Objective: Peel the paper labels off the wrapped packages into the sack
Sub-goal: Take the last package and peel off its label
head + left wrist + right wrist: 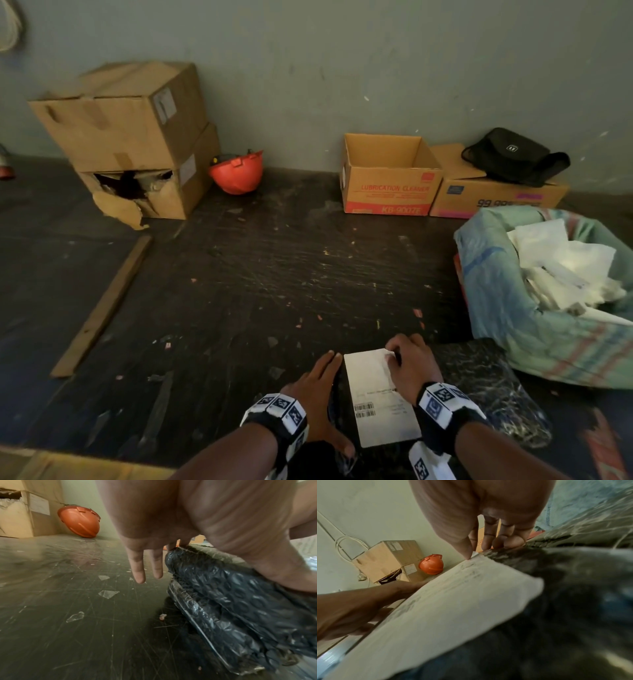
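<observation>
A package wrapped in black bubble wrap lies on the dark floor in front of me. A white paper label with barcodes is stuck on its top. My right hand pinches the label's far right corner between thumb and forefinger, the corner slightly lifted. My left hand lies flat with straight fingers along the package's left edge, thumb on the wrap. The sack, pale green woven plastic, stands open at the right, with crumpled white paper inside.
Along the far wall: two stacked cardboard boxes, the lower torn, an orange hard hat, an open carton, and a flat box with a black bag on it. A wooden strip lies at left. Scraps litter the floor.
</observation>
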